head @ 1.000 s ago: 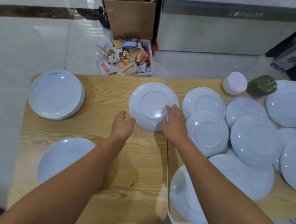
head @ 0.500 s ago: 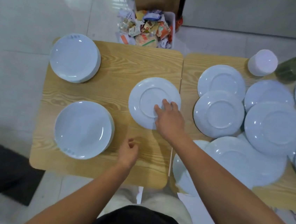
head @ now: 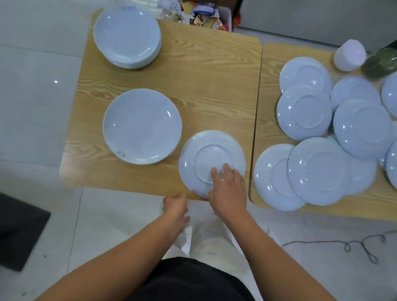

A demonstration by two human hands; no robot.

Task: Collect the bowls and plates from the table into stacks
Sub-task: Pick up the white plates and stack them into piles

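An upside-down white plate [head: 207, 153] lies at the near edge of the left wooden table [head: 200, 77]. My right hand [head: 228, 190] rests on its near rim with straight fingers pressing the underside. My left hand [head: 176, 209] hangs just off the table's near edge, below the plate's left side, fingers loosely curled and holding nothing. Two stacks of upright white plates stand on the left table: one [head: 142, 126] beside the upside-down plate, one [head: 127, 38] at the far left corner. Several upside-down plates [head: 318, 170] overlap on the right table [head: 266, 123].
A white cup [head: 349, 54] and a green jar [head: 381, 63] stand at the back of the right table. A bin of wrappers [head: 201, 16] and a cardboard box sit on the floor behind. A cable [head: 354, 245] lies on the floor at right.
My right hand has slid the upside-down plate from the middle of the left table to its near edge. My left hand drew back off the table to just below the edge.
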